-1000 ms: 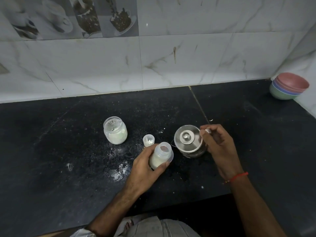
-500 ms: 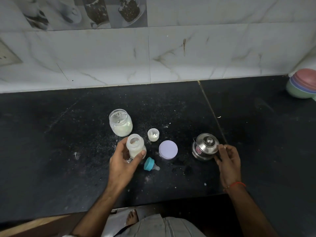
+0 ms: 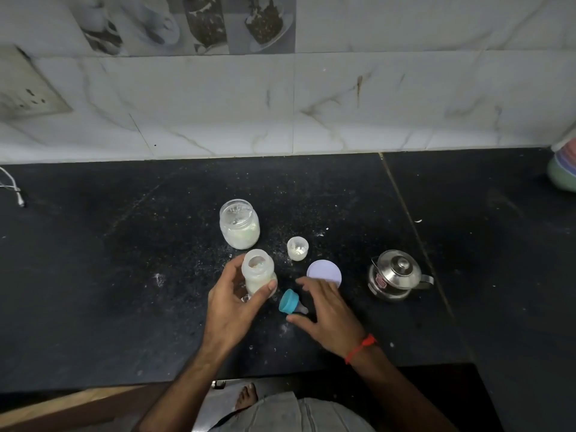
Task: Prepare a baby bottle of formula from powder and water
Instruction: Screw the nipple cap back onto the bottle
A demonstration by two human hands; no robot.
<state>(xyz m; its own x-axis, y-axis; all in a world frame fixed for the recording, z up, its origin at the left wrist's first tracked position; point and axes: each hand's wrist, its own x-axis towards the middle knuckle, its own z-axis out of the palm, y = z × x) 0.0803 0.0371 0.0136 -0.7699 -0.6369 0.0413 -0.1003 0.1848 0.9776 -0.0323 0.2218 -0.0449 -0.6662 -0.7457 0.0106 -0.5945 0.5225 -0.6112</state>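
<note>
Gripping the uncapped, milky baby bottle (image 3: 258,272), left fingers (image 3: 270,285); right fingers (image 3: 307,282) spread.

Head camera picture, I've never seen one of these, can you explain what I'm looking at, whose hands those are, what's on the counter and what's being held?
There is no machine here. The picture comes from a wide-angle camera worn on a person's head, looking down at their own two hands over a black counter.

The left hand grips an open baby bottle with white contents inside. The right hand, fingers spread, is empty and reaches over a teal bottle cap with its teat, which lies on its side.

Also on the counter: an open jar of white powder, a small clear cup, a round white lid lying flat, and a small lidded steel pot. Powder is spilled around them. Stacked bowls sit at the far right edge.
</note>
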